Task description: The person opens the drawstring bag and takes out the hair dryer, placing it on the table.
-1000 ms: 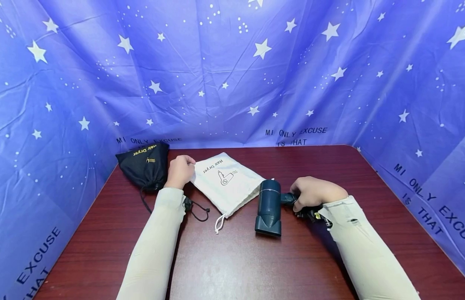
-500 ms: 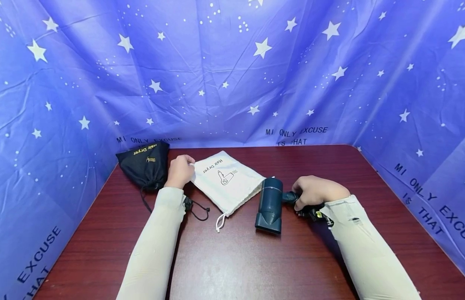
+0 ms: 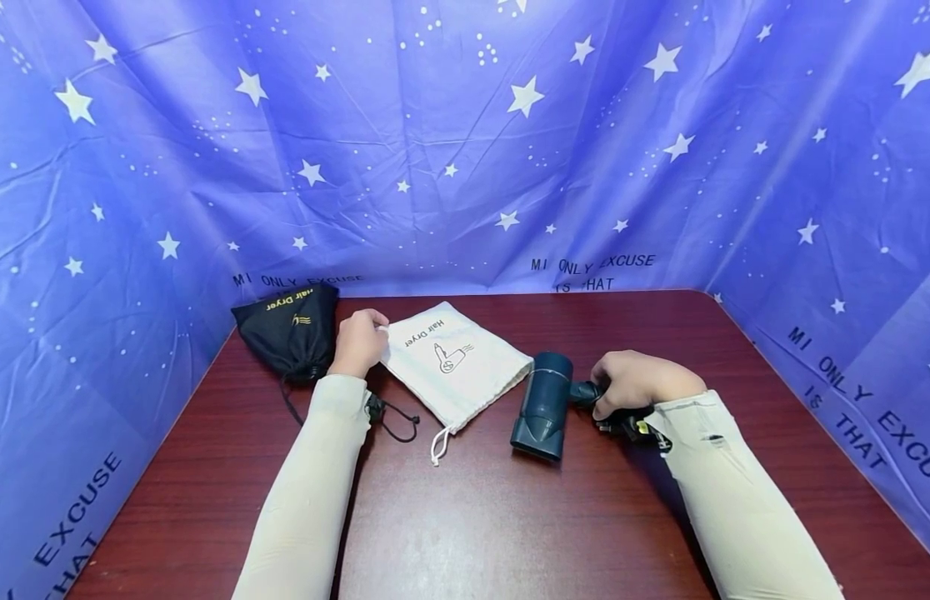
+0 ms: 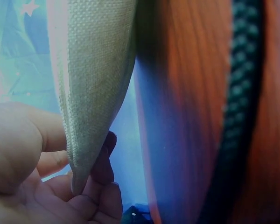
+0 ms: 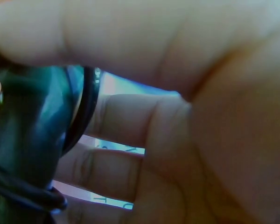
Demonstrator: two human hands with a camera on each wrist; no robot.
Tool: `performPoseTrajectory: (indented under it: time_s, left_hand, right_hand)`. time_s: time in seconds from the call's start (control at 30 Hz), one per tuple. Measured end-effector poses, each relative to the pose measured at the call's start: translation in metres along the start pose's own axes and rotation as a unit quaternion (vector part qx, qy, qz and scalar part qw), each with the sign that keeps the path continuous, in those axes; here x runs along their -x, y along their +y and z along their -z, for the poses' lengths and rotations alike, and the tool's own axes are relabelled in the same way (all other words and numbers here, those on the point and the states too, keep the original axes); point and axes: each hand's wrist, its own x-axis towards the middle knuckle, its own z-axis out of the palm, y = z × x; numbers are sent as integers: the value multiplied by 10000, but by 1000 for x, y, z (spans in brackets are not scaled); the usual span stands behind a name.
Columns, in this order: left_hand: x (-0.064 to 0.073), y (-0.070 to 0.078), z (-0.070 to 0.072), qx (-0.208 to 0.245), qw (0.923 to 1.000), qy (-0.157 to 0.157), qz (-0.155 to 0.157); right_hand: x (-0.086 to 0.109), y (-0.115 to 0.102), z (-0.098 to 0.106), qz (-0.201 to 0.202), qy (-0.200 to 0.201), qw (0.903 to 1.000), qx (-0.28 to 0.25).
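Observation:
My left hand [image 3: 360, 342] pinches the left corner of a white drawstring pouch [image 3: 480, 371] printed "Hair Dryer". In the left wrist view the pouch's corner [image 4: 91, 93] hangs between thumb and fingers. Just right of the pouch's mouth is a dark teal hair dryer [image 3: 546, 400], its nozzle pointing toward the near side. My right hand [image 3: 645, 379] grips the dryer's handle, which the fingers partly hide. Up close, the right wrist view shows the dark handle [image 5: 32, 116] with a black cord [image 5: 86, 112] looped about it.
A black drawstring pouch [image 3: 288, 329], also labelled "Hair Dryer", lies at the back left. Its black cord [image 3: 401, 425] reaches past my left wrist. A white drawstring [image 3: 438, 446] trails from the white pouch. Blue star-printed curtains [image 3: 450, 150] border the dark red table [image 3: 465, 525].
The hair dryer, in my right hand, has shifted slightly right and away from me, and its nozzle end has swung a little. My left hand and the white pouch have barely moved.

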Motion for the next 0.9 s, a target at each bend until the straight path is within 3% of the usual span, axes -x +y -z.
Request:
performPoseTrajectory:
  time_s: [0.3,0.5,0.73,0.9]
  left_hand:
    - [0,3,0,33,9998,-174,-78]
    - [4,3,1,-183,9989,-424,-122]
    - [8,19,-3,-849,9917,-810,-528]
    - [13,31,-7,-1100,9857,-970,-825]
  right_hand:
    - [1,2,1,-58,92,9999,-20]
    - [-4,7,-4,202,213,9995,-73]
    - [-2,19,-7,435,509,9978,-11]
    - [2,26,-6,345,685,9971,6]
